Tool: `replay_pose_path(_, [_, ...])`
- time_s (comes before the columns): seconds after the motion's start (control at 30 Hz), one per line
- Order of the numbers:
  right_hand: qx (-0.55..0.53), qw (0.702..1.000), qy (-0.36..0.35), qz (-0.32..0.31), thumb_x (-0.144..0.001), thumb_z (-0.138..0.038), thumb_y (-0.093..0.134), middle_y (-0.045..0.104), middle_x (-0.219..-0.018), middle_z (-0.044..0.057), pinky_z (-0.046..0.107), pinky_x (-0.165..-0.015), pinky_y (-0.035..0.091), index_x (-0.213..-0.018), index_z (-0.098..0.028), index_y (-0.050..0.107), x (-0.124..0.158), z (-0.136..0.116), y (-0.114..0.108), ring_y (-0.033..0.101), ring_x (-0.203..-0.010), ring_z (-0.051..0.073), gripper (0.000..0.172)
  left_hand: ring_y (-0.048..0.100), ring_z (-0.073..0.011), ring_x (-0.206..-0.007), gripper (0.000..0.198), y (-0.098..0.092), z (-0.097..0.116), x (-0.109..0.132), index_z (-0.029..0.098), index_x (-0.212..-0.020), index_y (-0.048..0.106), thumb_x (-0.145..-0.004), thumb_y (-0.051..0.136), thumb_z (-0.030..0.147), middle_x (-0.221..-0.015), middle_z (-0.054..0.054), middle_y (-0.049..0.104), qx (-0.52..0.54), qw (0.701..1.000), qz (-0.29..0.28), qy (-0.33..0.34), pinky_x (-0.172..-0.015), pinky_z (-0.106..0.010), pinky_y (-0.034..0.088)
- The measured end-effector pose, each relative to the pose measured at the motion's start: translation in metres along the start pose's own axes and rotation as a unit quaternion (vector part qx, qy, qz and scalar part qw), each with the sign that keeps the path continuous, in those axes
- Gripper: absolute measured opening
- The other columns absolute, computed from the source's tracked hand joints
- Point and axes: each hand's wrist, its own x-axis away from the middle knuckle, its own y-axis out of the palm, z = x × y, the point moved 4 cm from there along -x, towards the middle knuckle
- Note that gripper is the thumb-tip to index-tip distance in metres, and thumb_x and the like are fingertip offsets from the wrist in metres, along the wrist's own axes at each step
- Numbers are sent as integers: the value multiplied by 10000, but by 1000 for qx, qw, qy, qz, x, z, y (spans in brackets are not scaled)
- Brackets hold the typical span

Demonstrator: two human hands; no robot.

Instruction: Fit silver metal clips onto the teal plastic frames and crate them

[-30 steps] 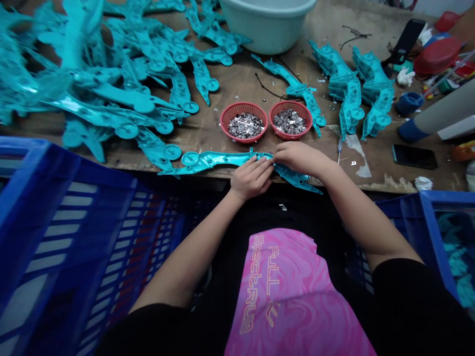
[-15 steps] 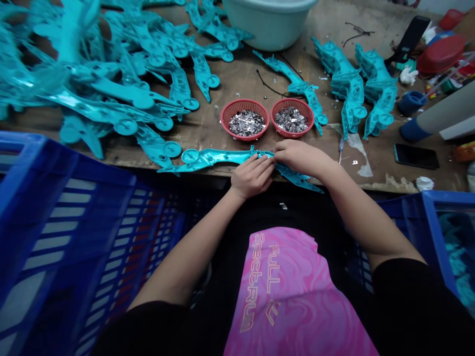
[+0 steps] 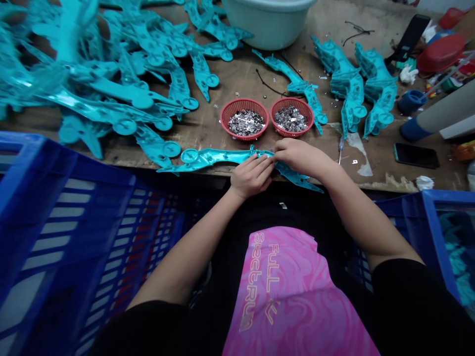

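Note:
A long turquoise plastic part [image 3: 218,156] lies along the table's front edge, ribbed side up, with a round disc at its left end and a pointed right end. Across its middle rests my left hand [image 3: 251,175], fingers together and bent over it, thumb hidden. My right hand [image 3: 297,155] is closed in a pinch at the same part, just right of the left fingertips; whatever is between its fingers is hidden. Just beyond the part stand two red baskets, the left basket [image 3: 223,123] and the right basket [image 3: 310,123], both filled with small shiny metal clips.
Similar turquoise parts [image 3: 126,126] are heaped at the left, and several more [image 3: 347,81] lie at the right. A pale basin [image 3: 270,24] stands behind. A screwdriver [image 3: 341,145] and a phone [image 3: 416,155] lie at the right. Blue crates [image 3: 22,143] flank my lap.
Almost nothing differs. Both hands stay in the same place on the turquoise part, and the whole view has shifted very slightly.

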Motion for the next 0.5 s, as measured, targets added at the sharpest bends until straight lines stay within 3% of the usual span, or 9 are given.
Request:
replay_pose_path(0.23, [-51, 999, 17, -12, -1086, -157, 592, 776, -1116, 159, 368, -883, 486, -1138, -141, 896, -8, 1, 6, 661, -991, 260, 309, 707, -360, -1474, 459, 2, 0, 1, 225, -1432, 815, -1053, 604, 376, -1523, -134, 754, -1, 1000, 12, 6, -1316, -620, 548])
replay_pose_path(0.33, [-129, 989, 33, 66, -1082, -179, 608, 808, -1151, 139, 370, -932, 535, -1175, -169, 884, 7, 13, -1, 710, -1024, 257, 291, 699, -361, -1486, 468, 1, 0, 1, 230, -1457, 801, -1057, 601, 366, -1547, -131, 739, -2, 1000, 10, 7, -1322, -622, 541])
replay_pose_path(0.4, [-174, 954, 144, 195, -1094, -211, 603, 823, -1200, 109, 377, -973, 567, -1231, -210, 859, 38, 39, -11, 739, -1071, 251, 290, 694, -352, -1494, 490, 0, 1, 1, 241, -1504, 773, -1061, 590, 346, -1563, -122, 731, -3, 1000, 12, 5, -1330, -612, 533])
replay_pose_path(0.47, [-173, 874, 326, 315, -1091, -236, 603, 835, -1158, 93, 384, -965, 588, -1187, -229, 843, 87, 72, -15, 753, -1034, 239, 259, 703, -342, -1483, 518, -3, 1, 0, 242, -1548, 741, -1060, 582, 310, -1561, -118, 737, -8, 1000, 22, 4, -1329, -595, 532])
replay_pose_path(0.5, [-162, 830, 406, 346, -1071, -245, 632, 836, -1085, 94, 390, -945, 595, -1123, -221, 838, 112, 85, -13, 751, -971, 233, 214, 708, -341, -1475, 531, -4, 2, -1, 247, -1566, 728, -1057, 582, 295, -1562, -115, 738, -12, 1000, 26, 3, -1325, -591, 533])
